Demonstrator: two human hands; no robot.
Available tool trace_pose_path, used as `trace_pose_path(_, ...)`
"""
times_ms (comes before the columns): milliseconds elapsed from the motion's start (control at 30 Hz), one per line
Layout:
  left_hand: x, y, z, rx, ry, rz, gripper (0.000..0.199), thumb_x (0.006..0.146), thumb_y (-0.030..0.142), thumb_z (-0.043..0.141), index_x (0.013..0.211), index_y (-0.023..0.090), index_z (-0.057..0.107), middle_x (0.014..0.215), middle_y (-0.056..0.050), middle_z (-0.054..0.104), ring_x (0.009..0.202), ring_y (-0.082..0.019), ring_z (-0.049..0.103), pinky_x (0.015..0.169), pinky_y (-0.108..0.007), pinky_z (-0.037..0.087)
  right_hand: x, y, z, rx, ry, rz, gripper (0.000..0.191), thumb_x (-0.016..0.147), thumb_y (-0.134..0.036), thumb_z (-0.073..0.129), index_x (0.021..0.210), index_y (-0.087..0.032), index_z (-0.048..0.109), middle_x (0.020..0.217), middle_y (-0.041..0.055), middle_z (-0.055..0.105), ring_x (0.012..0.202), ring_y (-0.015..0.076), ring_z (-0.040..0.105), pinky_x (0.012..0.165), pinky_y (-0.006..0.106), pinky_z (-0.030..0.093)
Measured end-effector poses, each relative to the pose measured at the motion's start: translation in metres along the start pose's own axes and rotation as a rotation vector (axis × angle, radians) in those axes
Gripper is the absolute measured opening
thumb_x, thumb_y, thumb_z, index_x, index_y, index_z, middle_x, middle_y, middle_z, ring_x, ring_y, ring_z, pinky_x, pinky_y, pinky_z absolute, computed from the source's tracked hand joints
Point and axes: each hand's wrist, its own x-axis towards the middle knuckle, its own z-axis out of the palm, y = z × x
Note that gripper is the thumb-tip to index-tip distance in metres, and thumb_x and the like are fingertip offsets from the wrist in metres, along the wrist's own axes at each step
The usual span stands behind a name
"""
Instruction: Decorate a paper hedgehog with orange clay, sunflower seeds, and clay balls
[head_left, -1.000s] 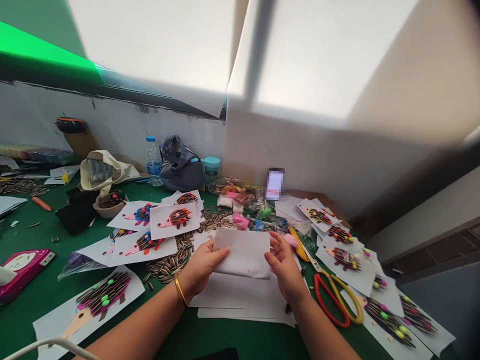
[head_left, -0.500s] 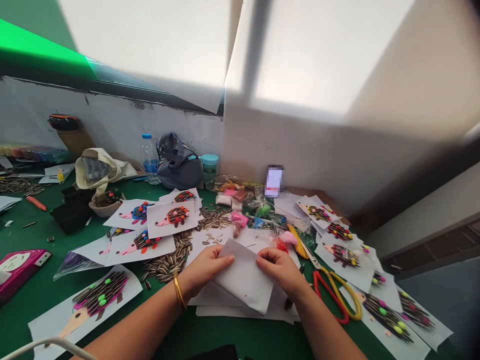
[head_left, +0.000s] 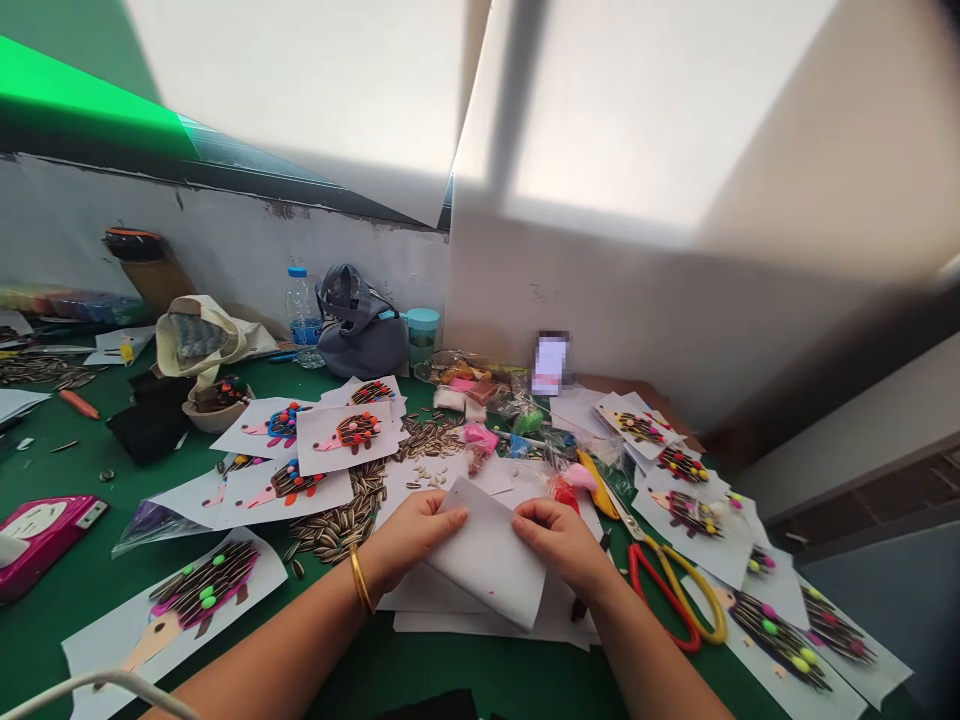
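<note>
Between both hands I hold a white sheet of paper (head_left: 495, 560), tilted above a stack of other white papers (head_left: 427, 590). My left hand (head_left: 416, 535) pinches its upper left edge, thumb on top; a gold bangle circles that wrist. My right hand (head_left: 559, 540) grips the right edge with thumb and bent fingers. Loose sunflower seeds (head_left: 345, 520) are heaped just left of the stack. Bags of coloured clay (head_left: 480, 440) lie beyond the paper. To the right of my right hand rest scissors (head_left: 664, 570) with red and yellow handles.
Hedgehog pictures made with seeds and clay lie on the left (head_left: 202, 600) and the right (head_left: 780, 630). At the back stand a water bottle (head_left: 302, 320), a dark bag (head_left: 360, 340), a teal cup (head_left: 422, 335) and a phone (head_left: 550, 362). A magenta box (head_left: 52, 540) sits far left.
The whole view has shifted very slightly. Both hands keep the same hold on the paper.
</note>
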Motion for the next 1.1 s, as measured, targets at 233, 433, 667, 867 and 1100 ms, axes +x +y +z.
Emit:
trace_pose_path(233,0.001,-0.0007,-0.0017,-0.014,-0.014,0.005,0.043,0.071,0.052,0.074,0.091,0.014,0.071,0.083,-0.006,0.071,0.068,-0.016,0.059,0.061,-0.023,0.041,0.0006,0.0019,-0.0001,-0.008,-0.014,0.01,0.037,0.073,-0.052,0.071,0.08,-0.016,0.066,0.074,0.0013,0.062,0.064,0.0132,0.052,0.056,0.023,0.039)
trace_pose_path(433,-0.0003,-0.0001,-0.001,-0.01,-0.004,-0.004,0.043,0.07,0.051,0.074,0.09,0.013,0.071,0.082,-0.007,0.071,0.067,-0.016,0.059,0.061,-0.024,0.04,0.0003,0.0015,0.0001,-0.016,-0.014,0.02,0.039,0.073,-0.053,0.071,0.081,-0.016,0.066,0.075,0.0017,0.063,0.065,0.0141,0.054,0.057,0.024,0.04)
trace_pose_path(667,-0.0006,0.0014,-0.001,0.019,-0.009,-0.004,0.044,0.069,0.052,0.074,0.09,0.014,0.072,0.081,-0.007,0.071,0.066,-0.017,0.059,0.06,-0.024,0.04,0.0007,0.0019,-0.0001,0.001,-0.06,0.01,0.034,0.074,-0.05,0.07,0.08,-0.017,0.066,0.075,0.0014,0.063,0.065,0.0142,0.055,0.057,0.024,0.04)
trace_pose_path(867,-0.0005,-0.0023,0.001,0.122,-0.023,-0.04,0.045,0.068,0.053,0.074,0.088,0.013,0.072,0.078,-0.006,0.071,0.066,-0.018,0.06,0.059,-0.025,0.04,-0.0028,-0.0021,0.003,-0.131,-0.176,-0.028,0.021,0.079,-0.037,0.065,0.085,-0.018,0.068,0.083,0.0028,0.066,0.075,0.0176,0.058,0.064,0.026,0.043)
trace_pose_path(1100,0.0,0.0016,0.0006,0.039,0.039,0.05,0.041,0.07,0.046,0.076,0.096,0.015,0.069,0.085,-0.005,0.07,0.072,-0.017,0.061,0.062,-0.024,0.044,-0.0045,-0.0056,0.0051,-0.143,-0.115,-0.067,0.022,0.079,-0.04,0.065,0.076,-0.018,0.066,0.074,0.0009,0.061,0.068,0.0154,0.053,0.057,0.024,0.038)
